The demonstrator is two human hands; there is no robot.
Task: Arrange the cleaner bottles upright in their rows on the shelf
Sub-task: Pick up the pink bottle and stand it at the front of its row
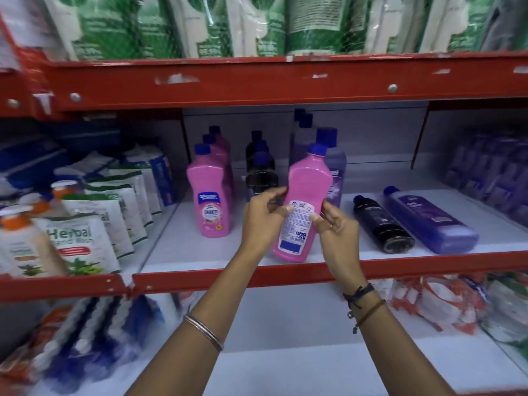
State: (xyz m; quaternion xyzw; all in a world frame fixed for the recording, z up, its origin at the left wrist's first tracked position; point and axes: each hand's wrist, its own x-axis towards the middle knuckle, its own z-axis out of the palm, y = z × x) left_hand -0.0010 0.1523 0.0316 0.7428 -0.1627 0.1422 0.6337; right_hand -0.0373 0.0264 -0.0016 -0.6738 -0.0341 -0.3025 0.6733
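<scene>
Both hands hold a pink cleaner bottle (305, 195) with a blue cap, its back label facing me, tilted slightly right over the front of the white shelf (285, 181). My left hand (261, 215) grips its left side and my right hand (337, 227) its right side. A row of pink bottles (210, 195) stands upright to the left. Behind my hands stand a row of black bottles (260, 167) and a row of purple bottles (328, 155). To the right, a black bottle (381, 224) and a purple bottle (428, 221) lie flat.
Herbal hand wash pouches (83, 241) and pump bottles (20, 241) fill the shelf section to the left. Purple packs (491, 172) sit at the far right. A red beam (285, 81) runs above with green refill packs (200, 24) on top. Packaged goods lie on the lower shelf.
</scene>
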